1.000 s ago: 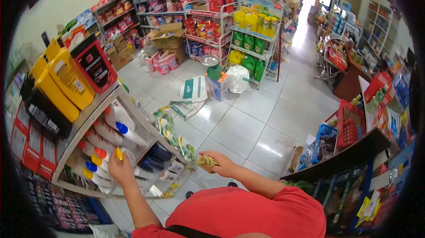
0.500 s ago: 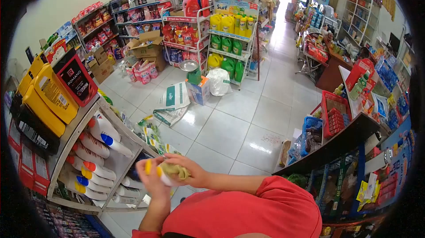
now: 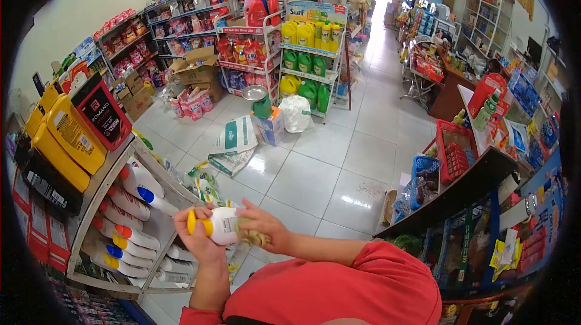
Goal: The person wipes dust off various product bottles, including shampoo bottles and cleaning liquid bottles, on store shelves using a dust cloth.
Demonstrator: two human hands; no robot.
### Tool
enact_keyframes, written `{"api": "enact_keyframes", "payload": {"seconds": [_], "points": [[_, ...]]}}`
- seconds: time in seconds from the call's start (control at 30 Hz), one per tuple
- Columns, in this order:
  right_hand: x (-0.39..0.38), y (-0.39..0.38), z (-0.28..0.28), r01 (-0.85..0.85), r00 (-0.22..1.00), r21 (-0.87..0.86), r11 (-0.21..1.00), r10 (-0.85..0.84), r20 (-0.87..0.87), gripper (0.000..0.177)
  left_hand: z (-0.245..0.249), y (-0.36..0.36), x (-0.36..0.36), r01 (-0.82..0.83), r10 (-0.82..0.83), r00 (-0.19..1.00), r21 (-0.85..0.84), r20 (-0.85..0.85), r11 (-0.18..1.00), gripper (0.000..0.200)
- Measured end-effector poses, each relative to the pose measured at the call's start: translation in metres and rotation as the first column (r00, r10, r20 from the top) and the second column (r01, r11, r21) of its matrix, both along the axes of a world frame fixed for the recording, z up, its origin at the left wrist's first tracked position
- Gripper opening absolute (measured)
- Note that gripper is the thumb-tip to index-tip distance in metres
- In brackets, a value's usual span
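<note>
A white bottle with a yellow cap is held in front of my red shirt, lying nearly sideways. My left hand is closed around its neck and cap end. At the bottle's other end, my right hand holds an olive-green cloth against the base. Part of the cloth is hidden under the fingers. To the left of my hands, a rack holds similar white bottles with red, blue, orange and yellow caps, lying in a stack.
Yellow packs stand on the rack's top beside a dark Romano box. Plastic bags and a green scale on a box are on the tiled floor. Red and blue baskets line the right side.
The bottle has turned so that more of its white body and label shows. My right hand and cloth have shifted to the base end, and my left hand has moved slightly left.
</note>
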State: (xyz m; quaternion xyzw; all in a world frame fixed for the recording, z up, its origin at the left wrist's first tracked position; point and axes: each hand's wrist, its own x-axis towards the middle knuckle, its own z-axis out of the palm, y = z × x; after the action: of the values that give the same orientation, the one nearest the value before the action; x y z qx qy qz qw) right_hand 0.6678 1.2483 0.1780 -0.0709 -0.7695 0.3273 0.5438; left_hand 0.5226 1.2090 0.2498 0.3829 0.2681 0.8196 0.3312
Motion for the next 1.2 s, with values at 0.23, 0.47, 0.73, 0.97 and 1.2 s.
{"api": "enact_keyframes", "payload": {"seconds": [0.23, 0.47, 0.73, 0.97, 1.2], "points": [[-0.008, 0.003, 0.038, 0.015, 1.000, 0.024, 1.000, -0.015, 0.011, 0.042, -0.009, -0.006, 0.022, 0.093, -0.029, 0.985, -0.380, 0.169, 0.920, 0.012], [0.000, -0.013, 0.010, -0.058, 0.989, 0.258, 0.964, 0.020, 0.147, 0.042, 0.024, -0.011, -0.025, -0.125, 0.137, 0.974, -0.074, 0.179, 0.989, 0.012], [0.006, 0.012, -0.005, -0.188, 0.981, -0.319, 0.929, 0.162, -0.105, 0.037, -0.005, -0.023, 0.013, 0.036, -0.058, 0.993, -0.210, -0.099, 0.977, 0.014], [0.017, 0.016, 0.013, -0.370, 0.929, -0.563, 0.739, 0.314, -0.198, 0.028, 0.009, -0.014, 0.000, 0.088, -0.072, 0.993, -0.176, 0.097, 0.980, 0.011], [0.008, -0.006, -0.002, -0.060, 0.995, -0.264, 0.963, 0.081, 0.067, 0.028, -0.007, -0.009, 0.010, 0.014, 0.011, 0.997, -0.304, 0.081, 0.953, 0.008]]}}
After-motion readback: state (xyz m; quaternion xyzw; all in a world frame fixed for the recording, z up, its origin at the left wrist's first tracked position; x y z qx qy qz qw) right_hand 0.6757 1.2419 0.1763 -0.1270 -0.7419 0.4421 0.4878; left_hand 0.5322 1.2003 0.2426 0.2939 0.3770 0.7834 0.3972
